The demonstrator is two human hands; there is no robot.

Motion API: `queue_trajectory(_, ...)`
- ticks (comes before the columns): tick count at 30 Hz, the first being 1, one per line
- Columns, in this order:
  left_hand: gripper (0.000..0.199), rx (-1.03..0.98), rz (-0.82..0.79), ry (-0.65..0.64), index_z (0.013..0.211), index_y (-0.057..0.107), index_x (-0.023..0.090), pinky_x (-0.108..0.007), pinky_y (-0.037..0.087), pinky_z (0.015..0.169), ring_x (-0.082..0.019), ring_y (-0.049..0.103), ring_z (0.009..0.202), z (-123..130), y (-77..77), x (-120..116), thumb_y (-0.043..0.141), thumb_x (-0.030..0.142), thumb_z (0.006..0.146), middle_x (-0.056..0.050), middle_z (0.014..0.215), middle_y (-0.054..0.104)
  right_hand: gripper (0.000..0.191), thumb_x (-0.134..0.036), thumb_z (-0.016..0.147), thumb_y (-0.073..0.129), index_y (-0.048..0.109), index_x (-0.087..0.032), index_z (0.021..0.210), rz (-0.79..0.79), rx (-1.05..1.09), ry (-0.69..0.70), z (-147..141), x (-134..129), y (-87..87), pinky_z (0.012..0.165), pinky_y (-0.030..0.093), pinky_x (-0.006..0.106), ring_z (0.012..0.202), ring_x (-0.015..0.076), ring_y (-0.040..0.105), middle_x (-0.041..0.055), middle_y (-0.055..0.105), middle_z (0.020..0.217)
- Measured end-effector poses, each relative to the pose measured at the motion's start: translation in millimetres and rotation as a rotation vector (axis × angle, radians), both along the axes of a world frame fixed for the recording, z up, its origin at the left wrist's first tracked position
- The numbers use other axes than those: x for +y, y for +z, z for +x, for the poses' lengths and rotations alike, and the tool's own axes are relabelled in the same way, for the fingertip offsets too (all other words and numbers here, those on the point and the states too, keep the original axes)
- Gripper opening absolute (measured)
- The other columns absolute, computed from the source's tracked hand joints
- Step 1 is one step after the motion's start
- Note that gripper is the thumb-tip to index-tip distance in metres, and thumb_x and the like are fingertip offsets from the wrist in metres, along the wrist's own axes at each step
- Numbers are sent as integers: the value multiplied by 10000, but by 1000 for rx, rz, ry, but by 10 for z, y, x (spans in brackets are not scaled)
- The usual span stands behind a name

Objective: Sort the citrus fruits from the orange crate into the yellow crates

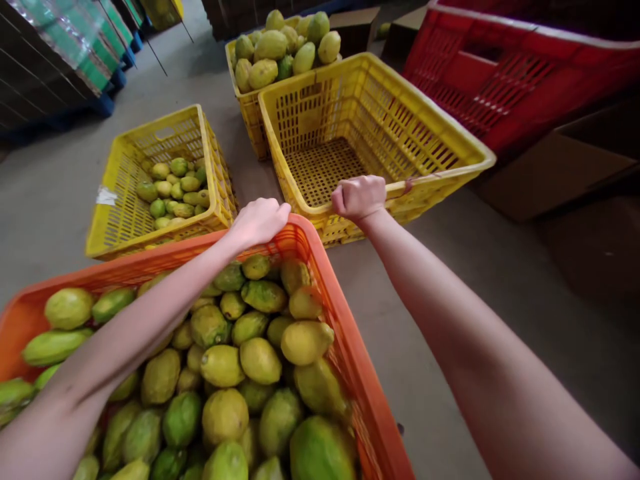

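An orange crate (345,320) full of green and yellow fruit (261,360) fills the lower left. My left hand (261,220) is closed over the far rim of this crate, near its far right corner, with my forearm crossing above the fruit. Further right, my right hand (361,197) is wrapped round the near rim of a yellow crate (425,177). No fruit shows inside that yellow crate, and its slotted walls and perforated floor are visible. The near corner of the yellow crate lies between my two hands.
At the left stands a yellow crate (120,227) partly filled with fruit. A heaped yellow crate (253,110) is at the back. To the right are a red crate (480,73) and cardboard boxes (555,167). Wrapped stacks (70,40) stand on blue pallets at the upper left.
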State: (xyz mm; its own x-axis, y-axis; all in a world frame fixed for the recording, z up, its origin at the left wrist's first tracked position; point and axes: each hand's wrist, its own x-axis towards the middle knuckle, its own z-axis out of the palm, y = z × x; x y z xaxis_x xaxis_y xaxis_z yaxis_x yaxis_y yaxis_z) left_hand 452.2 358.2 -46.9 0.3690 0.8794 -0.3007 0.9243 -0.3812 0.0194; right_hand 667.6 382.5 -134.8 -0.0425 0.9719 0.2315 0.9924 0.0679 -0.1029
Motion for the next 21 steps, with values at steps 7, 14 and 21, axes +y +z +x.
queue_trajectory(7, 544, -30, -23, 47, 1089, 746, 129, -367, 516, 869, -319, 694, 1110, 68, 26, -38, 241, 325, 1030, -180, 1159, 744, 529, -314, 992, 360, 733, 55, 1061, -41, 32, -64, -211, 743, 222, 837, 433, 404, 1027, 336, 681, 292, 726, 1059)
queue_trajectory(14, 563, -128, -19, 172, 1044, 801, 114, -373, 549, 889, -326, 722, 1062, 125, -18, 33, 330, 417, 982, -184, 1072, 776, 575, -376, 1029, 322, 736, 10, 1127, -153, 61, -117, -239, 1223, 308, 928, 473, 449, 1144, 368, 667, 299, 710, 1163)
queue_trajectory(21, 534, -276, -4, 174, 1072, 801, 110, -359, 546, 895, -315, 724, 1072, 78, -27, 41, 365, 400, 968, -196, 1058, 778, 854, -628, 1027, 131, 747, -42, 1114, -409, 178, 18, -749, 1182, 486, 1005, 488, 456, 1247, 401, 634, 288, 706, 1222)
